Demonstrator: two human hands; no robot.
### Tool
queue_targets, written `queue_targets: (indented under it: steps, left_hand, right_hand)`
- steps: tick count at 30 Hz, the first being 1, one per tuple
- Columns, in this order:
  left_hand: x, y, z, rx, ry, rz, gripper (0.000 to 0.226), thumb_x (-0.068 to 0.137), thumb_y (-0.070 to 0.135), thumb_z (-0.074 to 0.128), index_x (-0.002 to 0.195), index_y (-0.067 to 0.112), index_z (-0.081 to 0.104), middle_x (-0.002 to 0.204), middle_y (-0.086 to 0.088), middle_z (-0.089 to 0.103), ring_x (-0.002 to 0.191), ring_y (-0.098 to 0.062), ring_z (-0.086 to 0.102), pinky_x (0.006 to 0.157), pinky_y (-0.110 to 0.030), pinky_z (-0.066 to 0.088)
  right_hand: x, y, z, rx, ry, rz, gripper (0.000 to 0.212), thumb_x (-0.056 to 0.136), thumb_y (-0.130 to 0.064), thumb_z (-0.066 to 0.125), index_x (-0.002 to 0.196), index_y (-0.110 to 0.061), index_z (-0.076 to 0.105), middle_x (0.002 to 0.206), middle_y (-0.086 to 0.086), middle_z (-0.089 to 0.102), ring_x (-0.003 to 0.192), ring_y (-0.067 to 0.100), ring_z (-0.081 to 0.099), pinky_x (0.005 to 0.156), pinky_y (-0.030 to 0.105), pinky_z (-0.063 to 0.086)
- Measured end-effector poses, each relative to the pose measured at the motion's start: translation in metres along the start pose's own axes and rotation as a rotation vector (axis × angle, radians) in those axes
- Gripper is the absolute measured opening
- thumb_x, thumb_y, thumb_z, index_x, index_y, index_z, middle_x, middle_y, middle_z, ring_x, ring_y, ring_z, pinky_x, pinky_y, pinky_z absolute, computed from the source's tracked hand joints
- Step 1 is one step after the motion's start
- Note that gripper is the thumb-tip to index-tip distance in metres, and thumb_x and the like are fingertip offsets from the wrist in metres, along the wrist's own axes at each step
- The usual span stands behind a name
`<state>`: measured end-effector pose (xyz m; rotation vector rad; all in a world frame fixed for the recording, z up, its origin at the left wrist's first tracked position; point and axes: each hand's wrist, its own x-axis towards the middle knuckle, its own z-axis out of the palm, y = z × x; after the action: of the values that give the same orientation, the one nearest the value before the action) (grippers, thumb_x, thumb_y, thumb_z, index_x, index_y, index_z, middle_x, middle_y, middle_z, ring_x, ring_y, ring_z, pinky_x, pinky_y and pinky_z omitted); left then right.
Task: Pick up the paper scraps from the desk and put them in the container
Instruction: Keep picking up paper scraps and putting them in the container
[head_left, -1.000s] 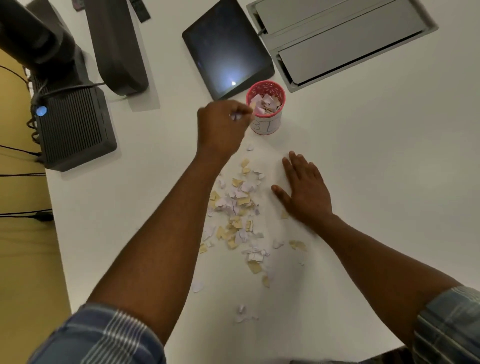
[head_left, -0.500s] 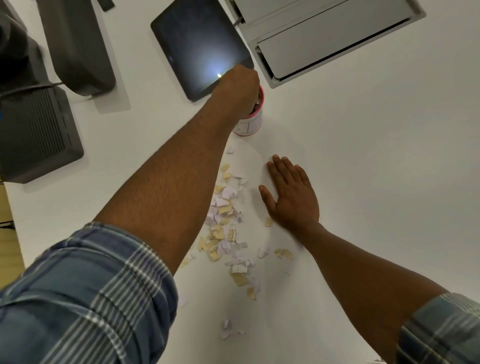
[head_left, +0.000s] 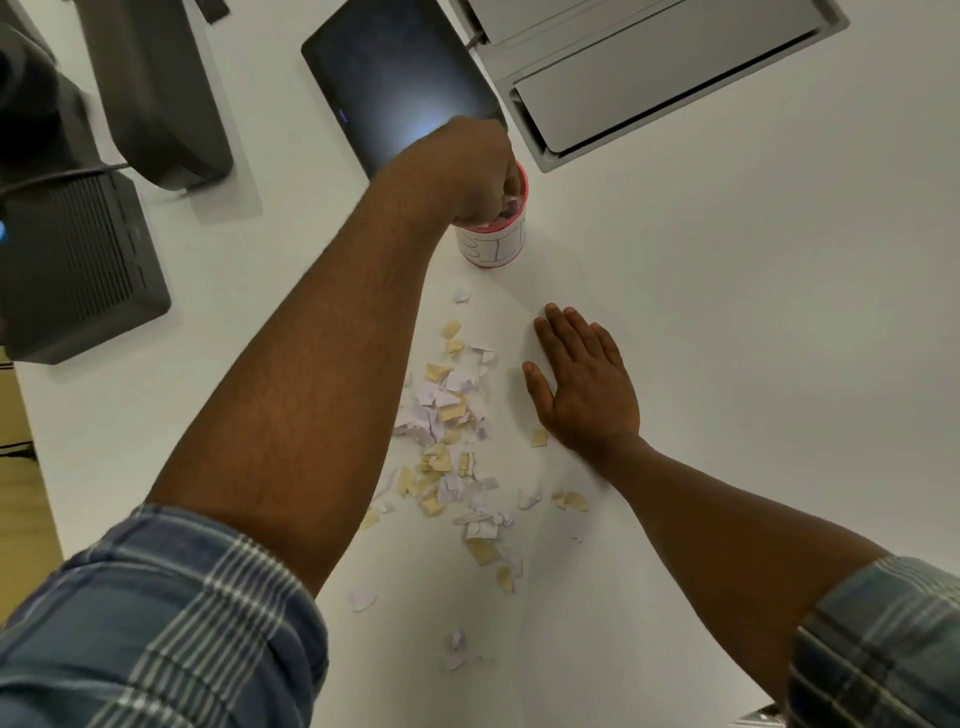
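Dark boxes (head_left: 78, 260): two grey-black units far off to the left of the left hand, standing on the bench, a cable running over the nearer one.
Bench (head_left: 753, 338): a white top that carries everything.
Left sleeve (head_left: 156, 623): blue checked cloth, rolled back above the elbow, the bare forearm reaching away from it.
Tablet (head_left: 395, 83): a dark flat slab just behind the left hand, partly hidden by the knuckles.
Left hand (head_left: 467, 171): bunched over the mouth of the cup, fingers curled down into the opening; a pale bit shows at the fingertips, but whether it is pinched or already loose in the cup cannot be told.
Cup (head_left: 493, 244): a small white cup with a pink rim, right under the left hand, pen marks on its side, scraps showing inside.
Paper scraps (head_left: 447, 431): a loose scatter of yellow and pale lilac bits on the bench, between the two forearms and just left of the right hand; a few strays lie nearer the body.
Right hand (head_left: 582, 384): flat, palm down on the bench, fingers spread, holding nothing; one yellow scrap lies at the heel of the thumb.
Grey tray (head_left: 649, 67): a flat metal-edged unit beyond the right hand, just right of the tablet.
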<state>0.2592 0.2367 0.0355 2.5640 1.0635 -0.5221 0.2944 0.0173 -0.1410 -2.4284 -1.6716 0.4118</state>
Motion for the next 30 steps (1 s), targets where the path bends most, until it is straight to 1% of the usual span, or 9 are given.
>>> queue_targets:
  steps: [2,4,7,8,11,17,21,26,30]
  left_hand:
    - [-0.015,-0.008,0.003,-0.059,0.174,0.006,0.040,0.083,0.008,0.065,0.122,0.016,0.061,0.120,-0.013,0.063,0.104,-0.032,0.060,0.086,-0.039,0.050]
    - [-0.040,-0.022,0.012,-0.183,0.396,-0.035,0.036,0.086,0.010,0.062,0.121,0.018,0.061,0.119,-0.011,0.065,0.106,-0.030,0.060,0.091,-0.036,0.047]
    - [-0.088,-0.050,0.050,-0.378,0.609,-0.177,0.032,0.090,0.012,0.054,0.120,0.018,0.062,0.121,-0.007,0.065,0.111,-0.023,0.060,0.097,-0.022,0.039]
    - [-0.105,-0.057,0.066,-0.437,0.617,-0.223,0.031,0.090,0.012,0.054,0.120,0.016,0.063,0.121,-0.006,0.065,0.110,-0.022,0.061,0.100,-0.022,0.040]
    - [-0.148,-0.069,0.121,-0.494,0.566,-0.300,0.032,0.091,0.014,0.056,0.122,0.011,0.061,0.126,-0.009,0.062,0.113,-0.025,0.060,0.101,-0.038,0.045]
    - [-0.211,-0.063,0.208,-0.423,0.431,-0.411,0.044,0.093,0.027,0.053,0.135,0.012,0.047,0.145,-0.008,0.043,0.135,-0.023,0.037,0.111,-0.032,0.029]
    - [-0.248,-0.075,0.236,-0.465,0.440,-0.570,0.052,0.092,0.030,0.054,0.140,0.014,0.040,0.150,-0.006,0.036,0.139,-0.020,0.029,0.114,-0.032,0.026]
    - [-0.270,-0.121,0.249,-0.550,0.497,-0.781,0.062,0.090,0.027,0.058,0.143,0.008,0.033,0.154,-0.011,0.026,0.142,-0.027,0.023,0.115,-0.039,0.025]
    - [-0.262,-0.159,0.256,-0.655,0.379,-0.887,0.076,0.091,0.042,0.054,0.149,0.016,0.013,0.159,-0.012,0.004,0.146,-0.028,0.004,0.118,-0.041,0.011]
  right_hand:
    - [-0.001,0.000,0.000,0.007,-0.005,-0.004,0.063,0.098,-0.056,0.015,0.151,-0.021,0.019,0.159,-0.004,0.015,0.147,0.011,0.006,0.120,0.034,0.006]
    - [-0.001,0.000,-0.002,0.006,-0.007,-0.008,0.065,0.096,-0.058,0.018,0.150,-0.021,0.020,0.159,-0.004,0.015,0.147,0.011,0.006,0.120,0.033,0.005]
    - [-0.002,-0.002,-0.003,-0.007,-0.002,-0.009,0.068,0.095,-0.060,0.019,0.150,-0.020,0.021,0.159,-0.004,0.016,0.146,0.011,0.007,0.119,0.033,0.003]
    - [-0.002,-0.002,-0.003,-0.006,-0.001,-0.010,0.069,0.094,-0.061,0.019,0.150,-0.020,0.022,0.159,-0.004,0.016,0.146,0.011,0.007,0.119,0.032,0.003]
    - [-0.003,-0.002,-0.003,-0.006,-0.004,-0.011,0.074,0.092,-0.066,0.019,0.150,-0.020,0.022,0.159,-0.003,0.016,0.146,0.012,0.008,0.119,0.034,0.005]
    - [-0.005,-0.002,-0.006,-0.007,0.001,-0.044,0.078,0.090,-0.069,0.022,0.149,-0.018,0.025,0.158,-0.001,0.018,0.146,0.014,0.008,0.119,0.036,0.007]
    - [-0.004,0.000,-0.006,0.064,0.009,-0.062,0.078,0.089,-0.070,0.026,0.147,-0.018,0.026,0.157,0.000,0.023,0.145,0.015,0.014,0.119,0.036,0.011]
    - [0.021,-0.016,-0.009,0.243,-0.004,-0.087,0.078,0.089,-0.067,0.035,0.148,-0.020,0.020,0.155,0.003,0.027,0.142,0.020,0.025,0.114,0.037,0.024]
    - [0.066,-0.043,-0.013,0.265,-0.085,-0.124,0.083,0.088,-0.064,0.044,0.149,-0.015,0.019,0.156,0.007,0.024,0.142,0.023,0.023,0.114,0.039,0.024]
